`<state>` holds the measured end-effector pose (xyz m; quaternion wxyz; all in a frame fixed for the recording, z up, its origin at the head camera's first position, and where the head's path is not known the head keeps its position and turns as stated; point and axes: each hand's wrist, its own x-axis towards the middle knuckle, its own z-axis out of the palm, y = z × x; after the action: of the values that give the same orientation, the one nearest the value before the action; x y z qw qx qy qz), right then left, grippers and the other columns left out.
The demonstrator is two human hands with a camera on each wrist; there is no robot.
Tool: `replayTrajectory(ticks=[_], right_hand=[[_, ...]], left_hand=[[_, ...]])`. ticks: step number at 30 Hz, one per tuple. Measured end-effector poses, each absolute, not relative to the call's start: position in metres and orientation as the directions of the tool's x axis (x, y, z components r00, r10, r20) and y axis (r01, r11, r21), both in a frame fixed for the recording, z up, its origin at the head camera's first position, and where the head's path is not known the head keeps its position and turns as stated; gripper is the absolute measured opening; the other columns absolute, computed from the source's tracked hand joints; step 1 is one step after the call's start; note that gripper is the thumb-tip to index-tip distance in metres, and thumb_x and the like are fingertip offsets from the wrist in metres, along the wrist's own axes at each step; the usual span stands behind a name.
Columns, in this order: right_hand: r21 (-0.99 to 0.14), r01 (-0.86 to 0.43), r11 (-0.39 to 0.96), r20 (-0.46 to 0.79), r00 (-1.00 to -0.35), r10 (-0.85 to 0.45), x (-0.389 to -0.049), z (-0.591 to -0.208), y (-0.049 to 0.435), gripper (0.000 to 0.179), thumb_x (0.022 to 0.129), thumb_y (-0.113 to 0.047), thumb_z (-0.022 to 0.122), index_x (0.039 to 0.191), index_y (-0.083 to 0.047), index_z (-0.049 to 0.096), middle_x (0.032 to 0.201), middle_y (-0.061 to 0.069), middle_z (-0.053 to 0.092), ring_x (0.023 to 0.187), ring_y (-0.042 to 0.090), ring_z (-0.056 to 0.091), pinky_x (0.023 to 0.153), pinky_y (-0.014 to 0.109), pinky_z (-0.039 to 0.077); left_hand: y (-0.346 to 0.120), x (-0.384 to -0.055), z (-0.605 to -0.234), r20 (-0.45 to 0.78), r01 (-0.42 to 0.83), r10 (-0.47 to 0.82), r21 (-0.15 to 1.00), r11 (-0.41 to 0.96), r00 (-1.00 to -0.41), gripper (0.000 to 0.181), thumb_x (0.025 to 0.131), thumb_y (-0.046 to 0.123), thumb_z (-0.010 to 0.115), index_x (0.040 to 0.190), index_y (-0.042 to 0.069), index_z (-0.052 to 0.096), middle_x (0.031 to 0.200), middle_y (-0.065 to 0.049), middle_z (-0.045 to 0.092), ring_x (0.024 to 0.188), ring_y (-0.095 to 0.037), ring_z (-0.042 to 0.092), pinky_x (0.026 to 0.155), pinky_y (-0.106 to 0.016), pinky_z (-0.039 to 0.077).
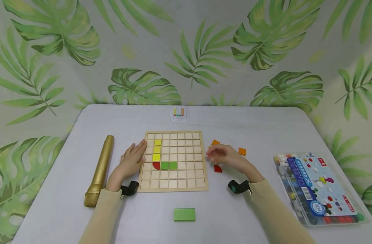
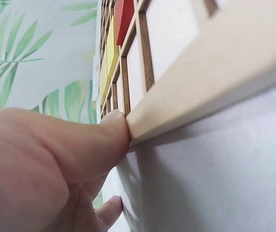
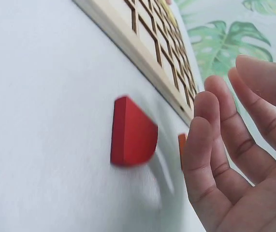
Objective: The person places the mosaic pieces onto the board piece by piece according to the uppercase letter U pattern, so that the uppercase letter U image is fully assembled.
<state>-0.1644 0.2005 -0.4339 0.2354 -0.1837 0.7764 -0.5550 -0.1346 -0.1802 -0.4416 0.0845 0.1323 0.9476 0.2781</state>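
Note:
A wooden grid board point(image 1: 203, 179) lies flat on the table. In its cells sit a column of yellow squares point(image 1: 156, 149), a red quarter-round piece point(image 1: 156, 165) at the corner and two green squares point(image 1: 168, 165) in a row. My left hand point(image 1: 132, 161) rests against the board's left edge, its thumb point(image 2: 99, 140) touching the frame. Beyond the right edge hovers my right hand point(image 1: 225, 157), fingers loosely bent, with nothing seen between them. Beside it lie a second red quarter-round piece point(image 3: 134, 135) and orange squares point(image 1: 242, 151); the hand partly covers one orange piece.
A small pattern card point(image 1: 180, 118) lies behind the board. At the left is a gold microphone point(image 1: 100, 171). A green block point(image 1: 184, 215) sits near the front, and a clear plastic box of coloured balls point(image 1: 320, 189) stands at the right.

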Motion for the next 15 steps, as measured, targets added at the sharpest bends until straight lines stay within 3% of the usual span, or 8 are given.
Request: replayTrajectory(ticks=[9,15], right_hand=[[-0.917,-0.052,0.395,-0.196,-0.805,-0.56,-0.158,-0.438,0.218,0.022,0.087,0.004,0.061,0.109,0.004,0.063,0.103,0.018,0.064,0.089,0.027,0.058,0.074,0.029,0.049],[-0.889,-0.139,0.436,-0.163,-0.794,-0.586,-0.153,-0.44,0.218,0.022,0.082,0.003,0.068,0.104,-0.001,0.066,0.097,0.011,0.065,0.086,0.025,0.056,0.075,0.029,0.047]], left_hand=[[-0.18,-0.135,-0.442,-0.092,0.204,0.303,0.552,0.809,-0.949,0.057,0.098,0.004,0.048,0.149,-0.003,0.025,0.155,-0.02,0.018,0.137,-0.051,0.009,0.1,-0.071,0.013],[-0.181,-0.135,-0.444,-0.092,0.203,0.303,0.559,0.804,-0.949,0.057,0.098,0.004,0.048,0.149,-0.003,0.024,0.156,-0.02,0.018,0.137,-0.051,0.008,0.1,-0.071,0.012]])
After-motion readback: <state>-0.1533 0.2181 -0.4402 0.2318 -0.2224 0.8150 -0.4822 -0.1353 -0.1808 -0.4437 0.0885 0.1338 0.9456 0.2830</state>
